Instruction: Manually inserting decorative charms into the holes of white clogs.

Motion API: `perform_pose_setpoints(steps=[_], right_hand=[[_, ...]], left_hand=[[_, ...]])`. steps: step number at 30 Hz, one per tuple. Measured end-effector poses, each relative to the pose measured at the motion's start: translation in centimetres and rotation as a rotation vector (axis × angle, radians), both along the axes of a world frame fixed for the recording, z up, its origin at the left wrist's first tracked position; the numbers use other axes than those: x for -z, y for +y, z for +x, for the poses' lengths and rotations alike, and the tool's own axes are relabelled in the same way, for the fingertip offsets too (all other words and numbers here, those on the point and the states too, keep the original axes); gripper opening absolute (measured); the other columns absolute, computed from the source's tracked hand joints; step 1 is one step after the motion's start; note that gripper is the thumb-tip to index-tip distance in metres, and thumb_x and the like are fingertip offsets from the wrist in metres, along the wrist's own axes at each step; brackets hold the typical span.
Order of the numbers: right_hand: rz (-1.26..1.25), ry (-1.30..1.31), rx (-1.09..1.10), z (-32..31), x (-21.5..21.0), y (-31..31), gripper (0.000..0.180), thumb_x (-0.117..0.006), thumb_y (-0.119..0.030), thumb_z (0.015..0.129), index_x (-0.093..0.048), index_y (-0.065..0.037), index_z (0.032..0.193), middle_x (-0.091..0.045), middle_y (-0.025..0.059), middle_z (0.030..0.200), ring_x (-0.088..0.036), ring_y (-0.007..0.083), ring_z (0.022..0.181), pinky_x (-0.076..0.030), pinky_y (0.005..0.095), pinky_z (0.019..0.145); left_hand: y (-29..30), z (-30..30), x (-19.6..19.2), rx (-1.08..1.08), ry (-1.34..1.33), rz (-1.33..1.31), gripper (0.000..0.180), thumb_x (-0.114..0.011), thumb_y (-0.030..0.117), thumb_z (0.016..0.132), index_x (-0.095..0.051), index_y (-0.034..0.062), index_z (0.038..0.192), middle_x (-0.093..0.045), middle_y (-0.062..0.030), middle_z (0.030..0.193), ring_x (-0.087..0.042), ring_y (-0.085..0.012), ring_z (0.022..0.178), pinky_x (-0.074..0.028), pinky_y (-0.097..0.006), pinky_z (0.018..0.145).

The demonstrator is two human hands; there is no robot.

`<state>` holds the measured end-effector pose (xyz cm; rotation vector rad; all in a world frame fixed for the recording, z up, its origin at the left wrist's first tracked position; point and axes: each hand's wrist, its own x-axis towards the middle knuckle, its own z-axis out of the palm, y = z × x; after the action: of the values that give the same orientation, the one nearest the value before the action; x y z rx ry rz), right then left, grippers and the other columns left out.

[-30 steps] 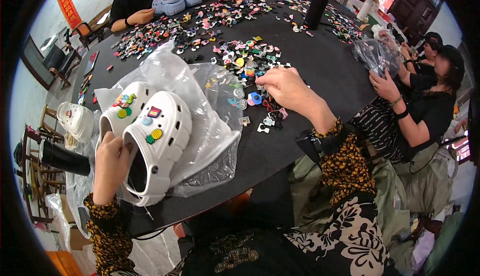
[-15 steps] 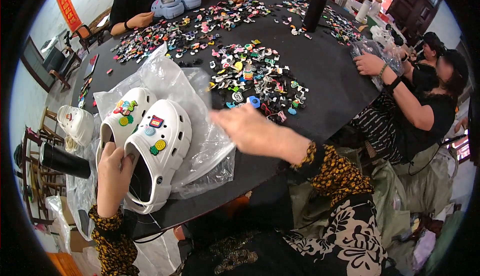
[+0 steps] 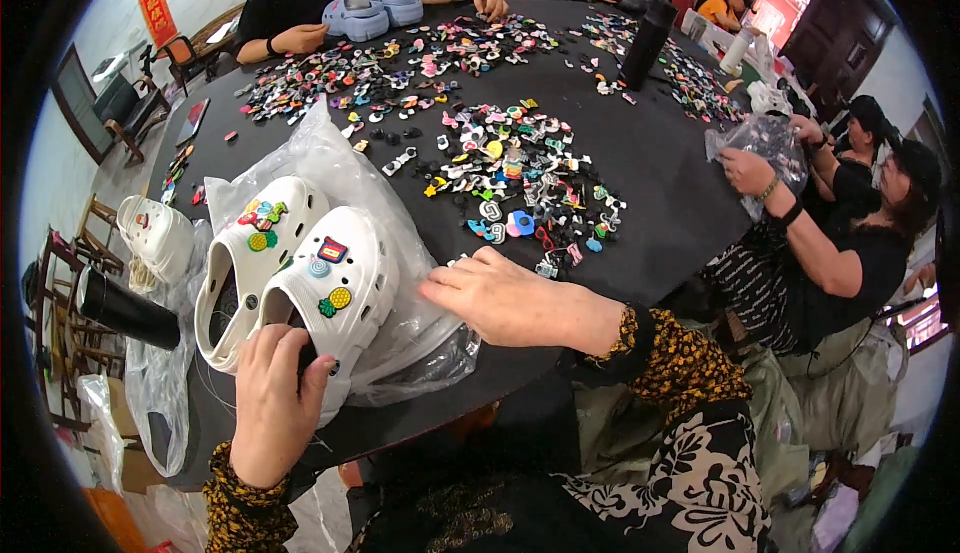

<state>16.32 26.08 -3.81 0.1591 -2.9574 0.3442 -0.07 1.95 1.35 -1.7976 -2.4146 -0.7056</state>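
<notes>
Two white clogs with colourful charms stand on a clear plastic bag [image 3: 420, 343]: the left clog [image 3: 285, 228] and the right clog [image 3: 350, 253]. The right one carries a pineapple charm [image 3: 335, 301] and a red-blue charm [image 3: 331, 250]. My left hand [image 3: 270, 393] grips this clog at its opening near the heel, fingers curled over the edge. To the right of the clog, my right hand [image 3: 500, 298] reaches over the bag with its fingers stretched out, and I see nothing held in it. A charm pile [image 3: 520, 168] lies just beyond it.
A black bottle [image 3: 125, 308] and another white clog [image 3: 155, 238] are at the left. Across the table [image 3: 660, 173], a person sits by blue clogs [image 3: 372, 11] and a wide charm heap [image 3: 350, 78]. A black tumbler [image 3: 648, 45] stands far right. People at right handle a plastic bag [image 3: 765, 148].
My left hand has shifted from between the clogs to the right clog's heel. My right hand, blurred before, has come lower, beside that clog. The person at right has lifted their bag slightly.
</notes>
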Motion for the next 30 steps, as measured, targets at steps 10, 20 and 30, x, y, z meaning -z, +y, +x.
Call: perform_pose_setpoints(steps=[10,20,30], right_hand=[[-0.008,-0.030,0.032,0.7,-2.3,1.1,0.022,-0.059,-0.009,0.081,-0.062,-0.005,0.103,-0.062,0.0075,0.096,-0.060,0.0264,0.096,-0.043,0.0395,0.084],[-0.168,0.073,0.326,1.0,-2.8,9.8,0.018,-0.058,-0.007,0.085,-0.065,0.002,0.100,-0.067,0.0160,0.093,-0.064,0.0326,0.089,-0.050,0.0396,0.080],[-0.067,0.071,0.455,-0.8,1.3,15.0,0.028,-0.053,-0.002,0.083,-0.063,0.001,0.109,-0.066,0.0189,0.106,-0.062,0.0346,0.101,-0.050,0.0398,0.087]], left_hand=[[2.4,-1.8,-0.1,-0.046,-0.268,-0.131,0.037,-0.070,0.026,0.085,-0.054,-0.0071,0.082,-0.055,-0.0222,0.075,-0.055,-0.0410,0.066,-0.043,-0.044,0.059],[2.9,-2.4,2.8,-0.109,-0.382,0.056,0.030,-0.069,0.021,0.083,-0.057,-0.0062,0.074,-0.054,-0.0173,0.057,-0.051,-0.0283,0.048,-0.041,-0.038,0.049],[3.0,-1.2,2.4,-0.176,-0.405,0.073,0.027,-0.068,0.018,0.081,-0.058,-0.0056,0.073,-0.056,-0.0180,0.056,-0.056,-0.0325,0.050,-0.043,-0.039,0.051]])
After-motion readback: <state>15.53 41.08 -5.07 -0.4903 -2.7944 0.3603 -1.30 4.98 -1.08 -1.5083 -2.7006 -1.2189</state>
